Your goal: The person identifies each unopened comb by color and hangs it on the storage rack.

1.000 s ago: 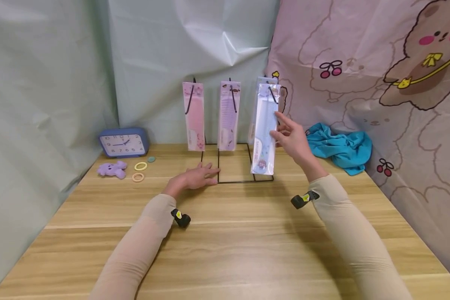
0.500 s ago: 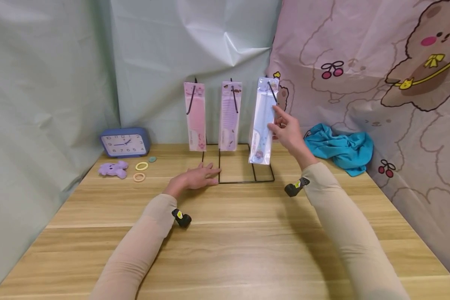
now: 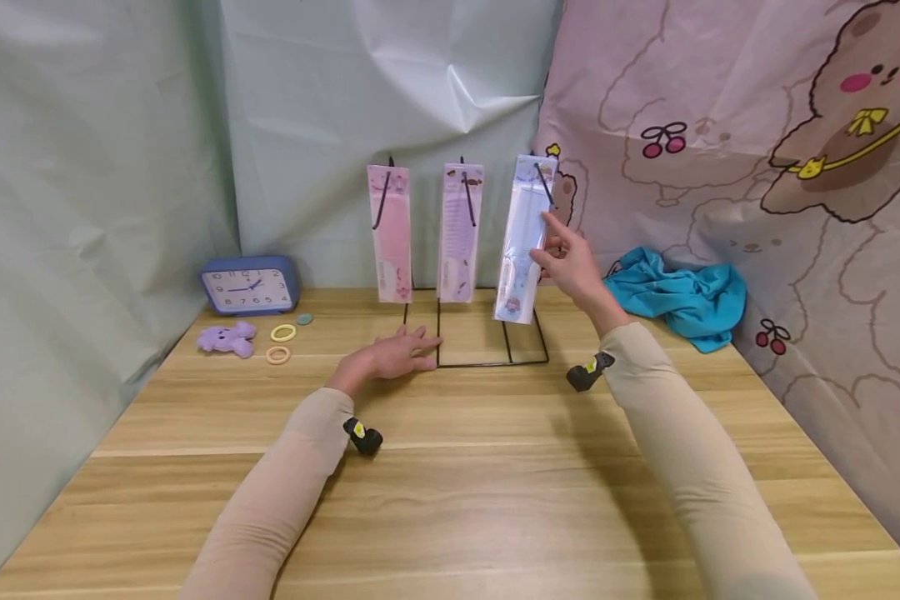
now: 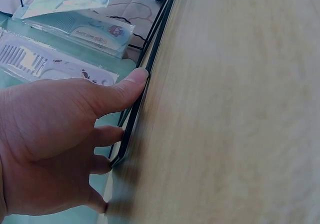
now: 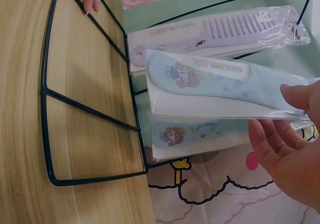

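Note:
My right hand (image 3: 572, 265) pinches the right edge of a packaged light blue comb (image 3: 523, 250) between thumb and fingers. Its top is on the right hook of a black wire display rack (image 3: 487, 364). Behind it in the right wrist view hangs a second packaged blue comb (image 5: 200, 133). A purple packaged comb (image 3: 460, 242) is on the middle hook and a pink one on the left. My left hand (image 4: 55, 139) lies with spread fingers at the rack's left front, its thumb touching the base wire.
At the back left of the table (image 3: 450, 483) stands a blue clock (image 3: 247, 285). Near it are a purple plush toy (image 3: 227, 338) and several small rings, among them a yellow one (image 3: 282, 332). A crumpled turquoise cloth (image 3: 678, 296) lies at the right, by the patterned curtain.
My right hand has moved up, back and slightly left, bringing the front blue comb closer to the one behind it on the right hook. My left hand has stayed in place.

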{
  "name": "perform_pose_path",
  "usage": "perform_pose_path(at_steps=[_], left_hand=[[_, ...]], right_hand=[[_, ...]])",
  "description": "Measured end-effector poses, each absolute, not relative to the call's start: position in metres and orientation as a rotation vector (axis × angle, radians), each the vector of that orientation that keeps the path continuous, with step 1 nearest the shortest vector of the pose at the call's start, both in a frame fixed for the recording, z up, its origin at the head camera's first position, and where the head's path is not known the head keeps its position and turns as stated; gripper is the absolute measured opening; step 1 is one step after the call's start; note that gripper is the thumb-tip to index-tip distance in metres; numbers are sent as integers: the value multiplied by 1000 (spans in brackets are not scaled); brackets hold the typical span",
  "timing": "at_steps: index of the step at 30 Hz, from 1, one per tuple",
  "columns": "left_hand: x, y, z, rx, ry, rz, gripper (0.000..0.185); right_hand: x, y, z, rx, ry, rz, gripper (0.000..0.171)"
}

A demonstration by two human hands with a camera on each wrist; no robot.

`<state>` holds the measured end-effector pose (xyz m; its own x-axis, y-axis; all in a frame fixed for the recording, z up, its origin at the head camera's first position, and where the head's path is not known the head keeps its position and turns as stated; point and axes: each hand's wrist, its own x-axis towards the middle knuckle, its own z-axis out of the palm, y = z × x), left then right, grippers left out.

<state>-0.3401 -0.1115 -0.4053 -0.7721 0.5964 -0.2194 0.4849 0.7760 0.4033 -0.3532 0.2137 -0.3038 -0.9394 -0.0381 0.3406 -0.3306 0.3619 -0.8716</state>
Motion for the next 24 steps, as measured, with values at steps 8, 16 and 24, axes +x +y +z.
perform_pose_path(at_steps=[8,16,24], left_hand=[[-340,-109,-404,829,2631,472,62],[-341,-108,-406,838,2637,462,63],[-341,-107,-408,843,2623,483,62]], right_hand=[[-354,216,-304,352,-2444,1452,70],[-354,216,-306,362,-2512,1479,71],[-349,226,-317,347,-2609,1566,75]])
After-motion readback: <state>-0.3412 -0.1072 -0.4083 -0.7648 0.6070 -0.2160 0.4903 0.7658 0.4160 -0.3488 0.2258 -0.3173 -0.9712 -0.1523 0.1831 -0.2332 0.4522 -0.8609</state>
